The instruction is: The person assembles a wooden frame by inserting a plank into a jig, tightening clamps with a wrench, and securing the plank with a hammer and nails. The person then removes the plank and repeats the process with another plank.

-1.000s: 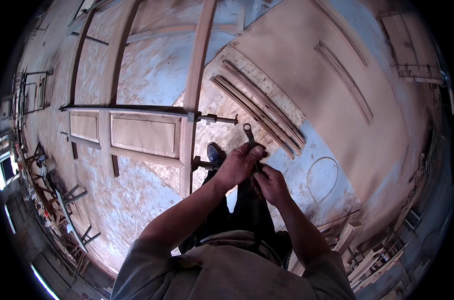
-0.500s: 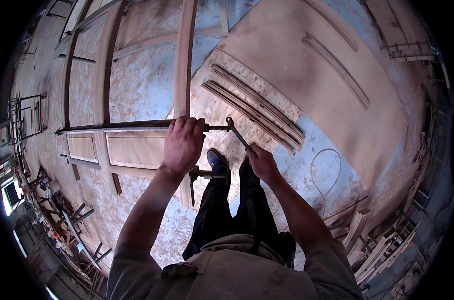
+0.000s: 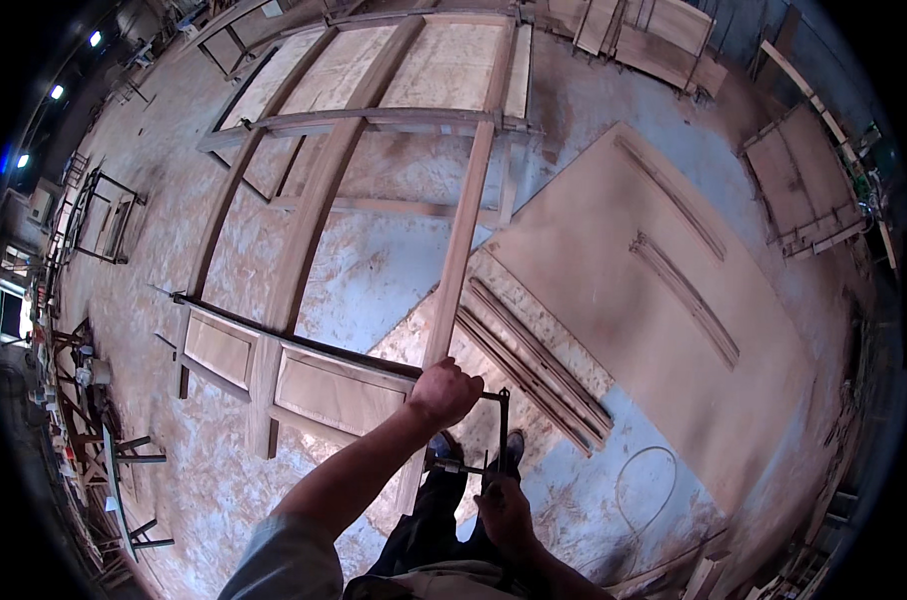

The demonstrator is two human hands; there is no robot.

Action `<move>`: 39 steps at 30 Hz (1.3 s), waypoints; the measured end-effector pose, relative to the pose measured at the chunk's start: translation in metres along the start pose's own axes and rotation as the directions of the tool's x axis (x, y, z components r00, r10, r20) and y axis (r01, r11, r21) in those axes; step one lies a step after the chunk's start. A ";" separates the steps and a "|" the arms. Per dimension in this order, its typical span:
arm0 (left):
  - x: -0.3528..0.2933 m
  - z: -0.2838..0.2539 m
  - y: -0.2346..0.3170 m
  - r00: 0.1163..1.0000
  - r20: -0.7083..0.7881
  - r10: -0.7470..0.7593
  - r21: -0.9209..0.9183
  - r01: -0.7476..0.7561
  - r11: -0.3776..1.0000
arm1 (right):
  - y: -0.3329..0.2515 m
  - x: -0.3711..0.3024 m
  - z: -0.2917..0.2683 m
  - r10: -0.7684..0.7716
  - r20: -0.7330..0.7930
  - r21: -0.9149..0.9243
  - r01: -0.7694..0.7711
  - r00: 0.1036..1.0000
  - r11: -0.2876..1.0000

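A large wooden door frame point(image 3: 459, 270) with upright bars and lower panels stretches away in front of me. Along its near rail runs a dark metal bar clamp point(image 3: 349, 352). My left hand point(image 3: 447, 393) is closed around the clamp's screw end, against the right upright. A dark wrench point(image 3: 504, 430) meets the screw tip just right of that hand. Its lower end is in my right hand point(image 3: 506, 512), fingers wrapped round it, close to my legs. Below the left hand, part of a second clamp point(image 3: 452, 466) shows at the frame's lower end.
Several thin wooden strips point(image 3: 539, 365) lie on a board right of the frame. Beyond them is a large plywood sheet point(image 3: 614, 290) with more strips point(image 3: 686, 300). A loop of thin cord point(image 3: 622, 490) lies on the floor. Metal trestles point(image 3: 119, 450) stand at the left.
My view has tilted up, showing more of the far frame. The wrench has swung from slanting to nearly upright in the picture, with my right hand lower. My left hand stays at the screw end.
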State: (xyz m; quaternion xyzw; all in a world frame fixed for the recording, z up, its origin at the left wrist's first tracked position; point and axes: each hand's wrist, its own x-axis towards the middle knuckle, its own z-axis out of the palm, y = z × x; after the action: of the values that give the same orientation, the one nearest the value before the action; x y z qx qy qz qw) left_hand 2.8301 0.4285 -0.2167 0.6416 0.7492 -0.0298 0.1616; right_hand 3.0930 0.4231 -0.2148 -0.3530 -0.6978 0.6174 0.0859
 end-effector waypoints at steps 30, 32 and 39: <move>-0.003 0.005 0.000 0.994 -0.101 -0.037 -0.069 0.030 0.997 | -0.104 0.237 -0.041 -0.078 -0.079 -0.035 0.075 0.994 0.997; -0.001 0.010 0.000 0.995 -0.086 -0.045 -0.086 0.037 0.996 | -0.100 0.257 -0.041 0.086 -0.015 0.094 -0.085 0.996 0.992; -0.007 0.008 -0.001 0.990 -0.138 -0.036 -0.132 0.017 0.991 | -0.063 0.313 -0.031 0.350 0.077 0.259 -0.358 0.934 0.897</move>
State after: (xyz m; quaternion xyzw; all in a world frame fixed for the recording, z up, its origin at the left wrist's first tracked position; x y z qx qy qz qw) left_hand 2.8313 0.4194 -0.2227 0.6201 0.7676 0.0623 0.1498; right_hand 2.8553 0.6364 -0.2489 -0.4499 -0.5329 0.7166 0.0094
